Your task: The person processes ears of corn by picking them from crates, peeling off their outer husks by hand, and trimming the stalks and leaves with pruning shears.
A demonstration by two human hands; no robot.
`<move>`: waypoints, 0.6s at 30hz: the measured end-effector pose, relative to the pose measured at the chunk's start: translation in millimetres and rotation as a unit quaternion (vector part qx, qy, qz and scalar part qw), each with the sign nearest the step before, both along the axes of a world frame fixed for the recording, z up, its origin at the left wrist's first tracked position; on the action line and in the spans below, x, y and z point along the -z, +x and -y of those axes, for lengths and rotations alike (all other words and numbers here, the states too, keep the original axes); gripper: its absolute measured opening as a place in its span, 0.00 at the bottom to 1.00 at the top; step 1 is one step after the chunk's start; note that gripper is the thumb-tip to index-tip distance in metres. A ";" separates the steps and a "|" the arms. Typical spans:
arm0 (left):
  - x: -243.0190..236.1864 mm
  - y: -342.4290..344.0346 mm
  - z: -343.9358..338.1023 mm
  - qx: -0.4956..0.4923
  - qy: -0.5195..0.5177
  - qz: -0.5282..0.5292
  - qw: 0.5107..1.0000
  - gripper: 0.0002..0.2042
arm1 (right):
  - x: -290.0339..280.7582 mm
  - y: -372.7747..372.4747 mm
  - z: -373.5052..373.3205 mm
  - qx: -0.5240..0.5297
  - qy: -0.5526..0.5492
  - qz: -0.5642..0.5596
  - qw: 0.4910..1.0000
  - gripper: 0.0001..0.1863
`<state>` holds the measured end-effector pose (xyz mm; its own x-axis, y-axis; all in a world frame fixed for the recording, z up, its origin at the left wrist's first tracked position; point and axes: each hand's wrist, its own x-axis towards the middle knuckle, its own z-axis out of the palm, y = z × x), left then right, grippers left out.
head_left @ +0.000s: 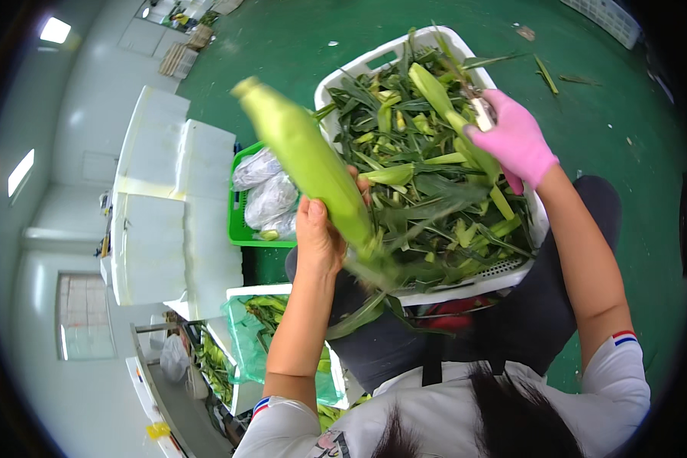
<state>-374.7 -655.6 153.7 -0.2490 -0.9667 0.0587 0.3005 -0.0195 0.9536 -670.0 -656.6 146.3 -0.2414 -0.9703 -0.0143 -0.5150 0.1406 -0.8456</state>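
Observation:
My bare left hand [320, 229] is wrapped round the lower part of an ear of corn [301, 149]. The ear is still in its pale green husk and is held tilted above the left side of a white basket [328, 95]. Loose leaves blurred by motion trail from its lower end. My right hand [515, 137], in a pink glove, is closed on a white-handled metal tool [482, 114] over the basket's right side. The tool's exact kind is hard to make out. Long green husks [435, 91] lie beside that hand; I cannot tell whether it also grips them.
Cut leaves and husks [443, 198] fill the basket between my knees. A green crate [237, 221] with plastic-wrapped bundles stands left of it, beside stacked white foam boxes [153, 229]. Nearer, more corn lies in a box lined with green mesh [240, 336]. Scraps [546, 75] dot the green floor.

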 end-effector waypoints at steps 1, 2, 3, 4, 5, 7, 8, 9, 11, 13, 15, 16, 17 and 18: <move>-9.2 2.2 2.4 -0.017 -0.008 -0.037 0.999 0.34 | -1.9 6.7 -3.5 -0.006 -0.006 0.001 1.000 0.25; -16.2 7.7 2.9 -0.043 -0.035 -0.036 0.998 0.34 | -5.3 13.4 -10.5 -0.032 -0.089 0.143 0.985 0.25; -20.0 18.1 5.5 -0.046 -0.073 0.000 0.996 0.37 | -9.8 19.4 -18.4 -0.058 -0.167 0.283 0.943 0.25; -21.5 25.9 5.7 -0.048 -0.108 0.036 0.992 0.40 | -19.7 22.2 -29.6 -0.132 -0.161 0.374 0.904 0.25; -22.0 24.9 3.2 -0.049 -0.109 0.036 0.992 0.40 | -30.8 26.3 -42.2 -0.191 -0.117 0.431 0.874 0.25; -22.9 17.5 -7.6 -0.101 -0.156 0.068 0.980 0.38 | -32.3 43.0 -55.3 -0.275 -0.002 0.498 0.822 0.25; -23.0 12.4 -11.6 -0.098 -0.157 0.070 0.980 0.38 | -33.7 50.8 -61.9 -0.308 0.058 0.520 0.795 0.25; -21.9 7.1 -15.9 -0.137 -0.173 0.083 0.972 0.38 | -18.6 61.9 -65.8 -0.336 0.093 0.547 0.761 0.27; -13.7 -2.9 -19.6 -0.183 -0.216 0.120 0.952 0.37 | 7.6 75.1 -67.1 -0.337 0.205 0.516 0.760 0.28; -5.1 -20.2 -27.1 -0.185 -0.213 0.062 0.957 0.38 | 30.5 86.1 -67.0 -0.289 0.225 0.523 0.769 0.29; -1.2 -35.9 -41.8 -0.217 -0.196 0.013 0.956 0.37 | 41.2 89.2 -64.2 -0.283 0.234 0.512 0.776 0.30; 0.3 -41.8 -47.7 -0.213 -0.194 0.013 0.957 0.37 | 40.9 89.2 -61.4 -0.281 0.181 0.498 0.800 0.31; 1.9 -46.8 -52.9 -0.227 -0.132 -0.005 0.965 0.34 | 41.7 87.1 -57.9 -0.277 0.128 0.482 0.821 0.32; 5.2 -51.8 -56.5 -0.239 -0.069 -0.023 0.968 0.32 | 46.0 82.3 -50.1 -0.276 0.082 0.349 0.892 0.35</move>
